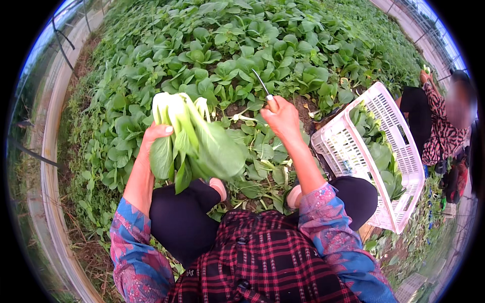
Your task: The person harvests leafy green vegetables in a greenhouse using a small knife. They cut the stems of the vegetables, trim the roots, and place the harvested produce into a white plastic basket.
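Observation:
My left hand [154, 135] grips a bunch of bok choy [189, 132], its pale cut stems turned up and away from me and its green leaves hanging towards my knees. In my right hand [282, 118] is the wooden handle of a knife [261, 83]; its narrow curved blade points up and left, apart from the bunch. Beyond both hands grow bok choy plants [265, 57] in a dense bed. Loose leaves and trimmings [261, 155] lie on the soil between my feet.
To my right stands a tilted white plastic crate [373, 170] with bok choy [382, 155] inside. A person in a patterned top [447, 132] is beyond it, holding something pale green. Another white crate [411, 288] sits at lower right. A pale concrete edge [51, 151] runs along the left.

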